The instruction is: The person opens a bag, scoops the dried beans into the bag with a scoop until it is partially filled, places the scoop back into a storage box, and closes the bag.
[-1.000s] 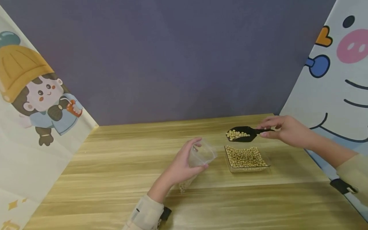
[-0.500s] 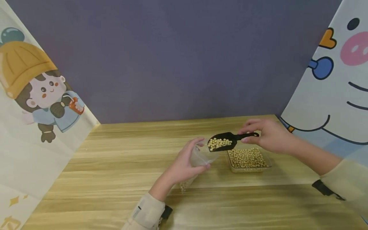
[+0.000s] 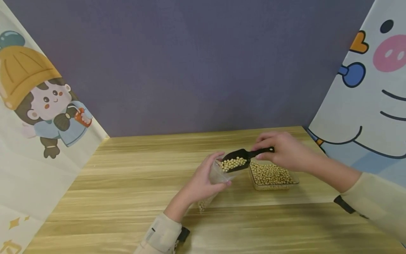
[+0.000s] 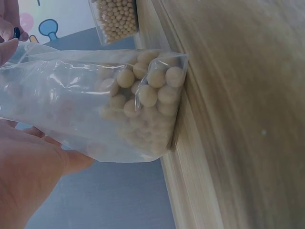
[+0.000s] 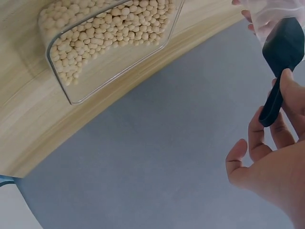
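My left hand [image 3: 200, 185] holds a clear plastic bag [image 4: 71, 90] by its opening, thumb and fingers curled around the mouth. The bag stands on the table, and soybeans [image 4: 147, 95] fill its lower part. My right hand [image 3: 285, 151] pinches the handle of a black scoop [image 3: 241, 155]. Soybeans lie in the scoop, whose front edge is at the bag's mouth, tilted slightly down toward it. In the right wrist view the scoop's underside [image 5: 285, 45] shows. Just right of the bag, a clear rectangular container [image 3: 272, 187] of soybeans sits on the table.
The wooden table [image 3: 127, 194] runs back to a dark grey-blue wall panel [image 3: 196, 70]. Side panels with cartoon prints stand at the left [image 3: 31, 176] and right [image 3: 342, 116].
My right hand has carried the loaded scoop leftward and down, from above the container to the bag's mouth. My left hand and the bag stay nearly in place.
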Demonstrator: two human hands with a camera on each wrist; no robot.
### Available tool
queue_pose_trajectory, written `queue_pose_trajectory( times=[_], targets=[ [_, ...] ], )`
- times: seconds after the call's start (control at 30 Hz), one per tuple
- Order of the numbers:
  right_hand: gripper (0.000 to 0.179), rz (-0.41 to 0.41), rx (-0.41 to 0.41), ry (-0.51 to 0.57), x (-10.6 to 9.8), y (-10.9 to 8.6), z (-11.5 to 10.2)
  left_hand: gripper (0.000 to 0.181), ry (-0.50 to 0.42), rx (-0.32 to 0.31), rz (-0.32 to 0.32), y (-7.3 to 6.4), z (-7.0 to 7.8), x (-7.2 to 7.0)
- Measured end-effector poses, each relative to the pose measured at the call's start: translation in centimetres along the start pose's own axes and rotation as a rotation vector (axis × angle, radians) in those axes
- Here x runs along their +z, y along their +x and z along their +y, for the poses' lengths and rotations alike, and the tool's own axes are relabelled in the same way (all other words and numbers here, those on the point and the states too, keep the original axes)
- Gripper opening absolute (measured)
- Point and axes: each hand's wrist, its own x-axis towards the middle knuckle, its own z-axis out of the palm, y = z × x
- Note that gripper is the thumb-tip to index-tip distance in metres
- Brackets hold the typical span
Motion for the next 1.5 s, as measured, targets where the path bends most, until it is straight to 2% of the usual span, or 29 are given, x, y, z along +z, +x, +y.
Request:
queue_pose_trajectory(
  times=[0.13, 0.4, 0.67, 0.8, 0.93, 1.07, 1.17, 1.3, 1.5],
  targets=[
    [0.023, 0.021, -0.045, -0.043, 0.1, 0.1, -0.5, 0.093, 0.006, -0.002, 0.005, 0.0, 0.1, 0.0],
    [0.025, 0.055, -0.09, -0.219, 0.0, -0.2, -2.9, 0.091, 0.002, 0.017, 0.0, -0.1, 0.1, -0.1],
    [0.039, 0.207, -0.375, -0.477, 0.1, -0.2, -4.1, 0.087, 0.008, 0.031, 0.008, 0.1, -0.2, -0.1],
    [0.041, 0.276, -0.4, -0.493, -0.3, -0.2, -4.0, 0.088, 0.006, 0.03, 0.011, 0.1, -0.1, -0.2],
    [0.034, 0.342, -0.308, -0.398, -1.6, -0.6, -2.0, 0.089, 0.015, 0.023, 0.007, 0.0, 0.0, -0.2],
    [0.032, 0.337, -0.188, -0.356, -3.6, -1.9, 1.7, 0.09, 0.024, 0.008, -0.003, 0.0, 0.1, -0.1],
    [0.031, 0.287, -0.115, -0.42, -4.5, -3.4, 4.8, 0.09, 0.025, 0.007, -0.001, 0.1, 0.1, 0.1],
    [0.029, 0.191, -0.091, -0.537, -4.3, -5.5, 8.2, 0.091, 0.026, 0.003, 0.001, 0.1, 0.1, 0.1],
    [0.03, 0.104, -0.083, -0.614, -2.5, -7.7, 10.7, 0.09, 0.027, -0.002, 0.001, 0.2, 0.1, 0.1]
  ],
)
